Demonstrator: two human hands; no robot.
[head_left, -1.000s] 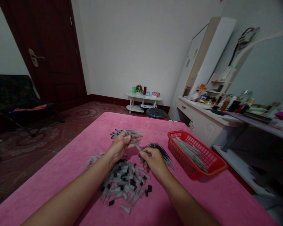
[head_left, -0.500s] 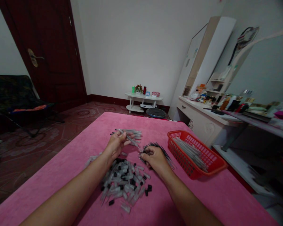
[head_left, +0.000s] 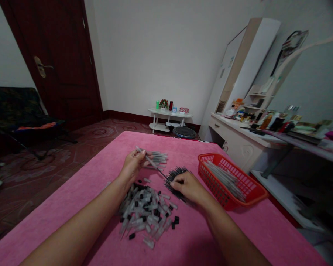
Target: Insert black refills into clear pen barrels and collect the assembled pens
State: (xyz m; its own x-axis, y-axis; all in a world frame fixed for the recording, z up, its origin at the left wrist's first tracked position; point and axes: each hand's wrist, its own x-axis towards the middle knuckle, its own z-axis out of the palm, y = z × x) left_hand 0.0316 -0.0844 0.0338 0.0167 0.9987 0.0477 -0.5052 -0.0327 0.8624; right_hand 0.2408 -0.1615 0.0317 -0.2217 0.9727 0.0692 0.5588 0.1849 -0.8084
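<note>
My left hand (head_left: 133, 162) is closed around a clear pen barrel (head_left: 151, 162), which slants down to the right. From the barrel's lower end a thin dark pen refill (head_left: 163, 174) runs to my right hand (head_left: 187, 184), whose thumb and fingers pinch it. Whether the refill's tip is inside the barrel is too small to tell. Under and behind my right hand lies a bundle of dark refills (head_left: 175, 172). Beyond my left hand, several clear barrels (head_left: 159, 157) lie side by side. Clear caps with black pieces (head_left: 147, 210) are heaped nearer me, beside my left forearm.
A red plastic basket (head_left: 255, 203) holding grey-white pen-like sticks (head_left: 224, 177) stands at the right on the pink cloth-covered table (head_left: 100, 162). Farther right is a dressing table (head_left: 238, 133) crowded with bottles. A small white stand (head_left: 158, 127) is by the far wall.
My right hand now holds a refill in line with the barrel's lower end; before, it was among the refills. My left hand has shifted slightly left with the barrel.
</note>
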